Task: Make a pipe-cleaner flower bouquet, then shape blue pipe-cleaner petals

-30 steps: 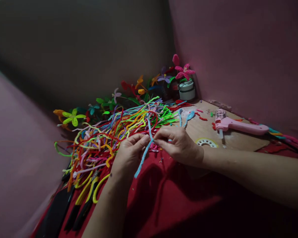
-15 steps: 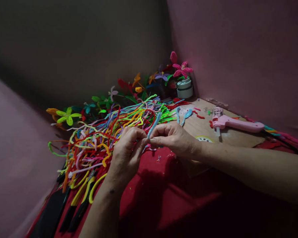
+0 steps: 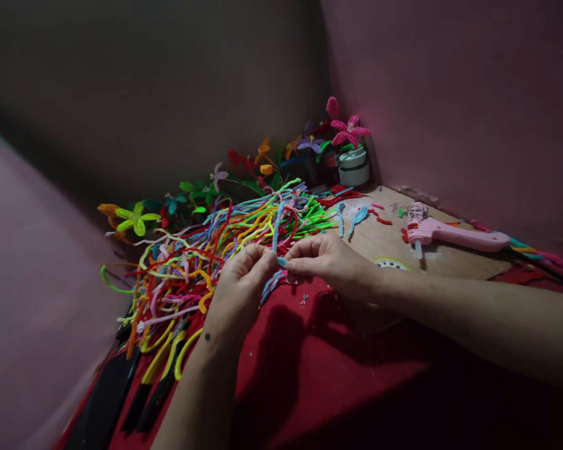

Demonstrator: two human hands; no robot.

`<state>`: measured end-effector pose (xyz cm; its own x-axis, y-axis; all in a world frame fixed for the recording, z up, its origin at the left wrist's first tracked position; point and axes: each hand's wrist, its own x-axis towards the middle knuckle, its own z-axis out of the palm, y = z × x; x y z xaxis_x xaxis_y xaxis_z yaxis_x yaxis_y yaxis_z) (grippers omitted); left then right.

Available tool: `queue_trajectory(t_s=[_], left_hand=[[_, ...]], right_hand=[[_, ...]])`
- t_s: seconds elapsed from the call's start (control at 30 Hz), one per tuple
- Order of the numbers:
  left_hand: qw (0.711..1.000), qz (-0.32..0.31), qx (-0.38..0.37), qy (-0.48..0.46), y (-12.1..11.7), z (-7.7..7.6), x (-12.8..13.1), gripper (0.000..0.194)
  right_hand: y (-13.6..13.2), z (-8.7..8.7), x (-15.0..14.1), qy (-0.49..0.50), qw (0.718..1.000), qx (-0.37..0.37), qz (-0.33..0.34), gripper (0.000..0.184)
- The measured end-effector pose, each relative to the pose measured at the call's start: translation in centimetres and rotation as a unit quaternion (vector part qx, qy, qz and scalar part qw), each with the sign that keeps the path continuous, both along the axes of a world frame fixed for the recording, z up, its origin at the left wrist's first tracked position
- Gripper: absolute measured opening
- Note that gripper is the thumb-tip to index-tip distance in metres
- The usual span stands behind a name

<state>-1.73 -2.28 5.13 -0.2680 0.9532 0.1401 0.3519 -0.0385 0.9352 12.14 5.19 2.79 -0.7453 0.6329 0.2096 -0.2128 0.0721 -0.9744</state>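
Observation:
Between my two hands is a light-blue pipe cleaner (image 3: 276, 228), bent near its lower part, with one length standing up above my fingers. My left hand (image 3: 246, 278) pinches it at the bend between thumb and forefinger. My right hand (image 3: 328, 262) grips its short lower end, close to the left fingertips. Just below the hands lie more blue pipe cleaners (image 3: 272, 286) on the red cloth (image 3: 291, 387). A big heap of many-coloured pipe cleaners (image 3: 192, 262) spreads behind and beside my left hand.
On the wooden board (image 3: 455, 259) at the right rests a pink glue gun (image 3: 464, 234), near two blue looped pieces (image 3: 358, 217). Yellow-and-black pliers (image 3: 157, 381) and a black flat object (image 3: 103, 400) lie at the left. Pipe-cleaner flowers (image 3: 136, 219) and a pale round container (image 3: 354, 167) line the back.
The upright blue length has swung from leaning right to nearly vertical, and a bend now shows between my hands. The whole view has shifted slightly.

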Motion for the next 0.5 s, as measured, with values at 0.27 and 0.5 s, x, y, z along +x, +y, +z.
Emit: queue_trajectory(t_s=[0.27,0.5], left_hand=[[0.928,0.087,0.137,0.336,-0.1,-0.4,0.2,0.01],[0.835,0.016,0.187,0.517,-0.1,-0.3,0.3,0.013]], right_hand=[[0.5,-0.5,-0.2,-0.023,0.996,0.05,-0.07,0.016],[0.6,-1.0,-0.3,-0.026,0.985,0.141,-0.093,0.016]])
